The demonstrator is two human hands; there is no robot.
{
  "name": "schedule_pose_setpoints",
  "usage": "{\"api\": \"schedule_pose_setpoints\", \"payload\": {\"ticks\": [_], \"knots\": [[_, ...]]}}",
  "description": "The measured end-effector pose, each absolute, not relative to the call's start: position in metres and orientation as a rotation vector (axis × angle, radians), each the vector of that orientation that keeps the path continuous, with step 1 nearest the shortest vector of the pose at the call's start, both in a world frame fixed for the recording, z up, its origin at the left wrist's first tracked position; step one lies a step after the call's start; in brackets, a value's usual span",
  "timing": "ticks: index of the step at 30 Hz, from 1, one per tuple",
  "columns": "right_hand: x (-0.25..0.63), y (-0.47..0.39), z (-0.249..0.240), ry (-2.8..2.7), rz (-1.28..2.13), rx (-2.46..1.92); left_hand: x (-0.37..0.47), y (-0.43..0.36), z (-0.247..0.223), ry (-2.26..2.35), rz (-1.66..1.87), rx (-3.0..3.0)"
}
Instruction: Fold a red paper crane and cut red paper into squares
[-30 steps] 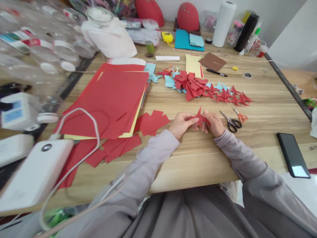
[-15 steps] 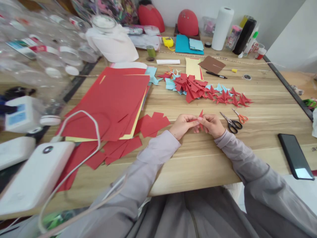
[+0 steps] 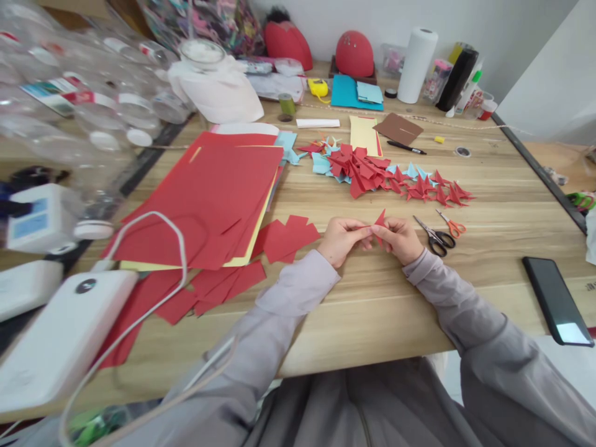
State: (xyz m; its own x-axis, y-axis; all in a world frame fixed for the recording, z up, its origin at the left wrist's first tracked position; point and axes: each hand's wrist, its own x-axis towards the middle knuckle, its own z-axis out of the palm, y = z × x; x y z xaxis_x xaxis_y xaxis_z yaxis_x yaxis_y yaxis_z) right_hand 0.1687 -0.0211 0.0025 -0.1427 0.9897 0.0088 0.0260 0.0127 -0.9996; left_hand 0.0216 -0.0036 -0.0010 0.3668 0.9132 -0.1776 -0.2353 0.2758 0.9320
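Between my two hands is a small piece of folded red paper [image 3: 380,220], its pointed tip sticking up above the fingers. My left hand [image 3: 343,238] pinches it from the left side. From the right, my right hand [image 3: 400,238] grips it with thumb and fingers, the thumbs almost meeting. Much of the paper is hidden by the fingers. Beyond the hands lies a pile of folded red paper cranes [image 3: 363,171], with some light blue ones [image 3: 321,162] among them. Cut red paper squares [image 3: 286,239] lie left of my left hand.
Black-handled scissors [image 3: 437,239] and small orange scissors [image 3: 454,226] lie right of my hands. A phone [image 3: 556,301] rests near the right edge. Large red sheets [image 3: 209,192] and a white power bank [image 3: 69,329] with a cable occupy the left. Plastic bottles [image 3: 93,105] crowd the far left.
The view has tipped slightly, so the far objects appear a little lower. Both hands keep their hold on the red paper, whose tip leans slightly more to the right.
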Motion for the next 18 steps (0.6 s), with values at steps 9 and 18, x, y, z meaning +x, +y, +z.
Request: {"api": "schedule_pose_setpoints", "payload": {"ticks": [9, 18], "knots": [[0.1676, -0.0192, -0.0005, -1.31, 1.281, -1.116, 0.021, -0.0006, 0.0029, 0.908, 0.972, 0.796], [0.1717, -0.0172, -0.0025, -1.21, 1.256, -1.112, 0.0193, 0.0056, 0.0011, 0.816, 0.877, 0.693]]}}
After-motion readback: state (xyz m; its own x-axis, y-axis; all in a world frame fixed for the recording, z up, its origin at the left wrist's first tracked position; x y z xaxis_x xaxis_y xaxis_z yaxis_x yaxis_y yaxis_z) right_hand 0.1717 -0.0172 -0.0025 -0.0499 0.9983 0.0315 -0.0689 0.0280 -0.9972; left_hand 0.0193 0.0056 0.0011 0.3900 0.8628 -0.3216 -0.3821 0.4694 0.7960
